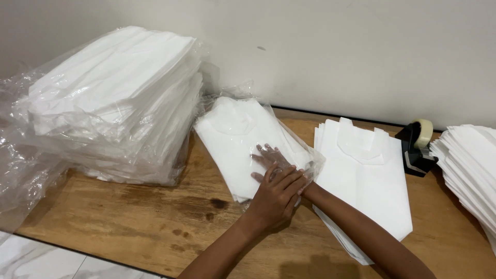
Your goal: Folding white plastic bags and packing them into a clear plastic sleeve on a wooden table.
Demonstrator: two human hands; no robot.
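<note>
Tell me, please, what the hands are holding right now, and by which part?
The left hand presses the clear bag at its open end; the right hand is inside it, flat on the white stack.

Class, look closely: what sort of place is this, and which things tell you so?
Probably a small packing workspace: stacks of white bags on a wooden table, a large plastic-wrapped bundle, and a tape dispenser by the wall.

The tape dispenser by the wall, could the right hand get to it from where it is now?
Probably yes. The right hand is tucked inside the clear plastic bag and must slip out first; only the flat stack of white bags lies before the tape dispenser.
</note>
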